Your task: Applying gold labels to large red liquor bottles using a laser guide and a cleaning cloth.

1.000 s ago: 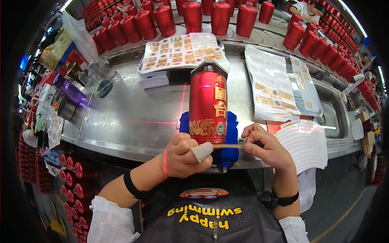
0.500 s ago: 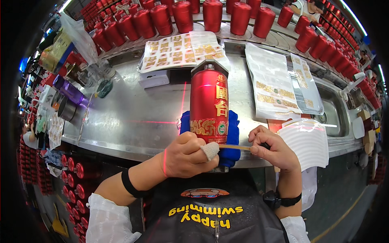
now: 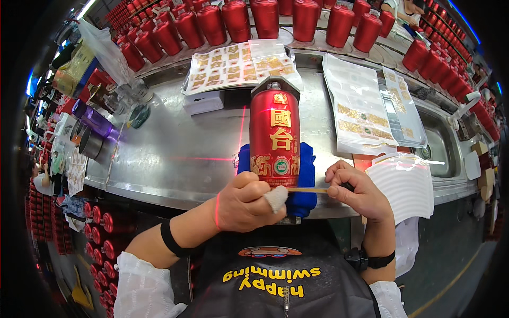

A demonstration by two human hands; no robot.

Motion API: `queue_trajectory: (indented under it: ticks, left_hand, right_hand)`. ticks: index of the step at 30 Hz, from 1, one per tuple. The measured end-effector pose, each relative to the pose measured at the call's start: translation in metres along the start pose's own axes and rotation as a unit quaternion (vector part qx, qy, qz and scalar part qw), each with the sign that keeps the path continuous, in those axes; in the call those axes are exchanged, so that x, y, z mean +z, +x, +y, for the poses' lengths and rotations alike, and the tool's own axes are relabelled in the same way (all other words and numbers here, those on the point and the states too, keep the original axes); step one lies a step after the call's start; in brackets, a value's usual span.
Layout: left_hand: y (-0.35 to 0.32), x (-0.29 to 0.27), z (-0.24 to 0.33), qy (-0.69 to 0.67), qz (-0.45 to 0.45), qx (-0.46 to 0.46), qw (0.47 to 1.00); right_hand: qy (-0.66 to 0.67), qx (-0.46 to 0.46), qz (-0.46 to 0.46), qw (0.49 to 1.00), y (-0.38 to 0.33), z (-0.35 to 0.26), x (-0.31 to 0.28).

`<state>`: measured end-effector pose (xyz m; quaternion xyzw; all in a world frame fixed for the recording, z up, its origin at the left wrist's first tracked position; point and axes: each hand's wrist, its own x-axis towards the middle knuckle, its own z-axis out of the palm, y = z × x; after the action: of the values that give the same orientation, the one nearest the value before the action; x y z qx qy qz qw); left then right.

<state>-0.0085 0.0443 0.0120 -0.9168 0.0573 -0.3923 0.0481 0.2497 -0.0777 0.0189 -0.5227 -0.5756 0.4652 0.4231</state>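
Note:
A red bottle (image 3: 274, 127) with gold lettering and a green-centred emblem lies on a folded blue cloth (image 3: 306, 175), its bare neck pointing away from me. My left hand (image 3: 246, 204) is closed at the bottle's base, a white wrap around one finger. From its fingertips a narrow tan strip (image 3: 310, 190) runs straight along the base to my right hand (image 3: 358, 193). Thumb and forefinger of the right hand pinch the strip's other end. A small dark object (image 3: 347, 186) shows among the right fingers; its kind is unclear.
Sheets of gold labels (image 3: 225, 66) lie beyond the bottle, over a white box (image 3: 204, 103). More label sheets (image 3: 360, 106) are at right, beside a sink (image 3: 442, 143) and fanned white sheets (image 3: 403, 188). Red bottles (image 3: 265, 18) line a conveyor behind. A purple bottle (image 3: 95, 119) stands at left.
The red bottle has turned about its length, so its gold lettering and emblem have shifted left to face up centrally. Both hands stay nearly in place. Some bottles on the far conveyor have shifted.

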Motion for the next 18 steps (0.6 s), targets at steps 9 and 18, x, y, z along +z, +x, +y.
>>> queue_trajectory:
  ticks: [9, 18]
  left_hand:
    - [-0.011, 0.002, 0.002, -0.095, 0.014, -0.097, 0.991]
    - [0.006, -0.008, -0.004, -0.026, -0.050, 0.006, 0.998]
  right_hand:
    - [0.007, 0.003, -0.008, 1.000, 0.001, -0.001, 0.001]
    - [0.003, -0.008, -0.013, 1.000, 0.004, 0.002, 0.002]
